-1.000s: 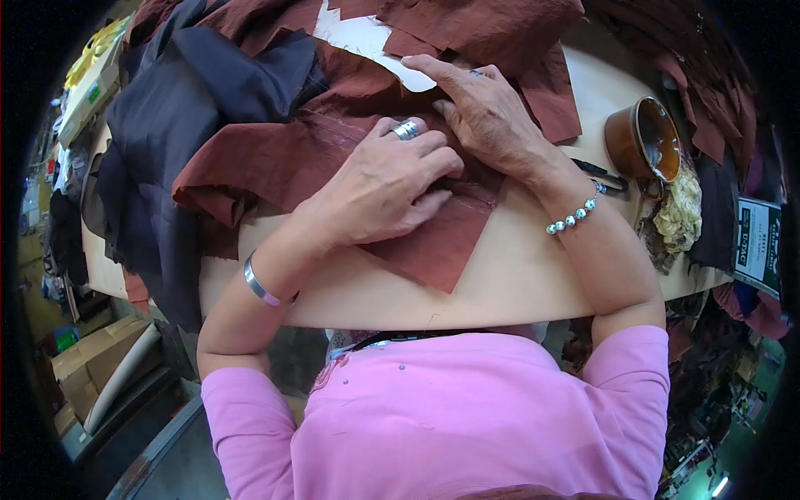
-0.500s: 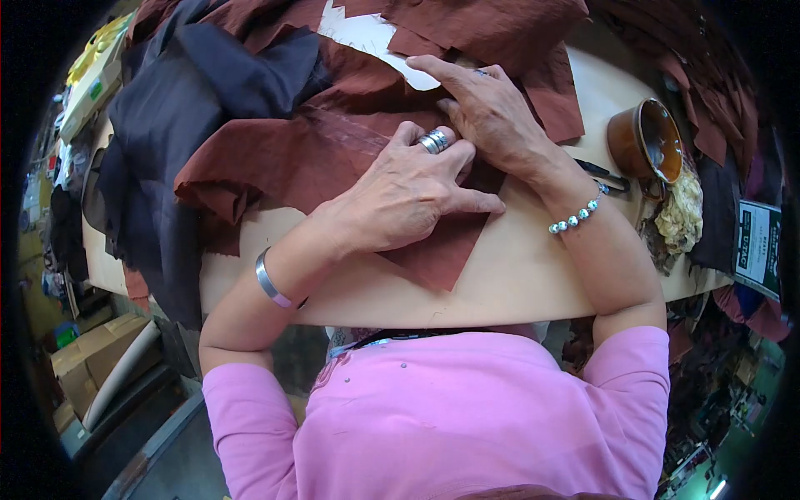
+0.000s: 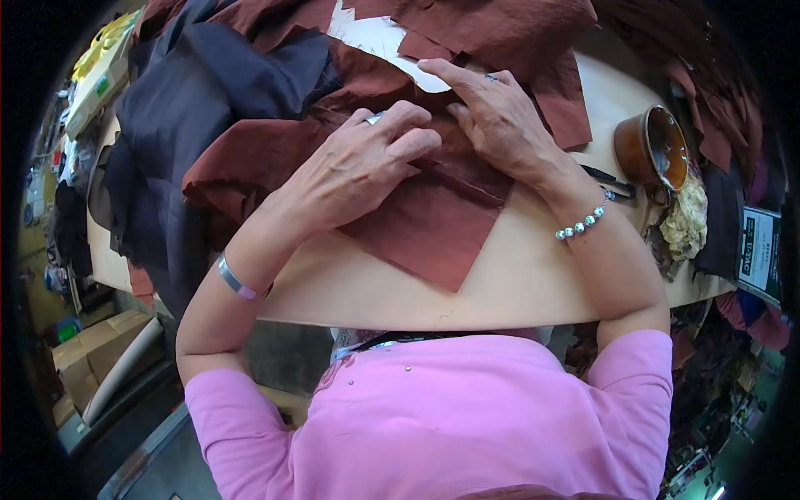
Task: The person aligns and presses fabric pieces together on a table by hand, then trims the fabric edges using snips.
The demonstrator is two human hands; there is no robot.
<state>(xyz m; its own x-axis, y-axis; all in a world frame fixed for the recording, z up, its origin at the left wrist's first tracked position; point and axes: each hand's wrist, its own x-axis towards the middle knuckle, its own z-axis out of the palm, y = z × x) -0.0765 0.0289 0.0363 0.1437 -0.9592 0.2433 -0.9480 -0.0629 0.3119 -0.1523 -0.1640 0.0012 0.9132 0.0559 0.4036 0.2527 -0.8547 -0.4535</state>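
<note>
A reddish-brown cloth piece (image 3: pixel 442 225) lies on the table under both hands, one corner pointing at the front edge. A seam or folded edge runs across it. My left hand (image 3: pixel 367 162) has its fingers curled in on the cloth at this fold; the fingertips are partly hidden. On the cloth to the right lies my right hand (image 3: pixel 504 121), index finger stretched out and thumb apart. Its index tip is beside a white piece (image 3: pixel 379 42) with a ragged edge. More brown cloth (image 3: pixel 492 29) is heaped beyond the hands.
Dark cloth (image 3: pixel 175 108) hangs over the table's left side. At right stand a brown cup (image 3: pixel 650 146), a black pen-like tool (image 3: pixel 612 183) and a crumpled yellowish wad (image 3: pixel 687 221). A dark green labelled box (image 3: pixel 758 250) is at the far right. The pale tabletop (image 3: pixel 367 304) has a rounded front edge.
My left hand has moved left and its fingers have curled in, baring the fold and the cloth's front corner. My right hand stays nearly in place on the cloth.
</note>
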